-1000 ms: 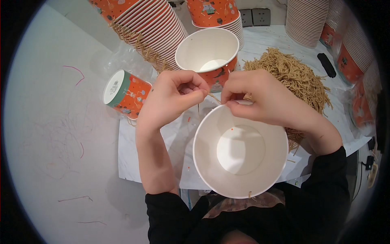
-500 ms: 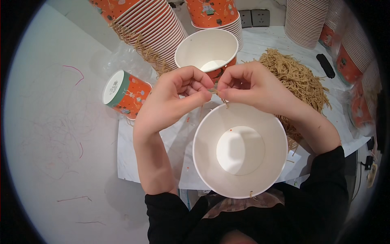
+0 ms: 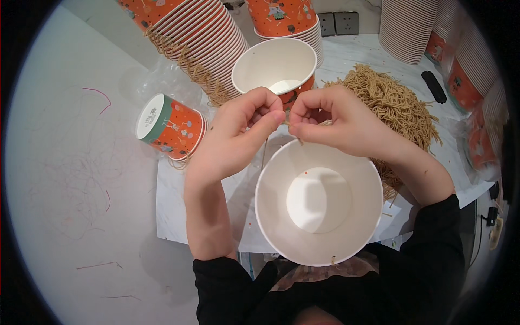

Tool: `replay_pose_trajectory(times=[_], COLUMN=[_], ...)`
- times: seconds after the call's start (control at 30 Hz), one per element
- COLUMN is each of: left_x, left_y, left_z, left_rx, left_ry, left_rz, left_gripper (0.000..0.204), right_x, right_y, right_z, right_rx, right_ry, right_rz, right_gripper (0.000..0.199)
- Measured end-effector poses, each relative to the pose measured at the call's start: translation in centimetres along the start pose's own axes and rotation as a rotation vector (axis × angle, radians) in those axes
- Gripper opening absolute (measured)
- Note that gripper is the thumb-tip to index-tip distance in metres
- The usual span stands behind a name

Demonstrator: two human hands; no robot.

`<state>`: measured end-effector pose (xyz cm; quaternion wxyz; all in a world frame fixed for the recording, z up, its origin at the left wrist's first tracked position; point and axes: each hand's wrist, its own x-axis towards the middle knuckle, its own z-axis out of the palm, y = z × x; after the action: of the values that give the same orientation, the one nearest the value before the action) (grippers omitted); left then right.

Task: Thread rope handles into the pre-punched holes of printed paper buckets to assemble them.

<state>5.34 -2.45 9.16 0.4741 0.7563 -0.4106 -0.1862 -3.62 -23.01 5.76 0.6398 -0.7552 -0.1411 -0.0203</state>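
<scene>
My left hand and my right hand meet above the far rim of a white paper bucket. Both pinch a thin tan cord between thumb and forefinger, tips almost touching. The cord comes from a hole in the bucket's far rim. At the near rim a second hole has a short bit of cord through it. The bucket's open mouth faces up, and its near side rests close against my body. Part of the cord is hidden by my fingers.
A heap of tan cords lies to the right. Behind my hands stands an open orange bucket. An orange bucket lies on its side at left. Tall nested stacks rise at the back, near wall sockets. A black object lies far right.
My left hand has turned slightly and shifted a little to the right, its thumb now higher. The bucket has moved slightly, and the cord between my fingers shows less.
</scene>
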Motion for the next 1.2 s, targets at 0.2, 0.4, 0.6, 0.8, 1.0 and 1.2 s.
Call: replay_pose_trajectory(times=[0.2, 0.4, 0.6, 0.8, 1.0, 1.2], left_x=[0.4, 1.1, 1.4, 1.5, 1.4, 1.6], left_y=[-0.3, -0.3, -1.0, -1.0, -0.9, -1.1], left_z=[1.4, 2.0, -0.2, 0.2, 0.5, 1.1], left_rx=[-0.293, -0.429, -0.328, -0.317, -0.313, -0.401], left_ry=[-0.018, -0.042, -0.122, -0.089, -0.063, 0.039], left_rz=[-0.049, -0.076, -0.108, -0.106, -0.105, -0.115], left_gripper=[0.012, 0.018, 0.013, 0.013, 0.011, 0.032], right_x=[-0.1, 0.0, 0.3, 0.6, 0.8, 1.6], right_y=[0.0, 0.2, 0.9, 0.7, 1.0, 2.5], right_z=[-0.2, -0.3, -0.1, 0.0, -0.1, -0.9], right_rx=[-0.048, 0.049, 0.036, 0.135, 0.186, 0.2], right_ry=[0.022, 0.071, 0.057, 0.107, 0.106, 0.008], right_rz=[-0.051, -0.028, -0.02, 0.119, 0.091, 0.114], right_gripper=[0.012, 0.007, 0.01, 0.014, 0.015, 0.013])
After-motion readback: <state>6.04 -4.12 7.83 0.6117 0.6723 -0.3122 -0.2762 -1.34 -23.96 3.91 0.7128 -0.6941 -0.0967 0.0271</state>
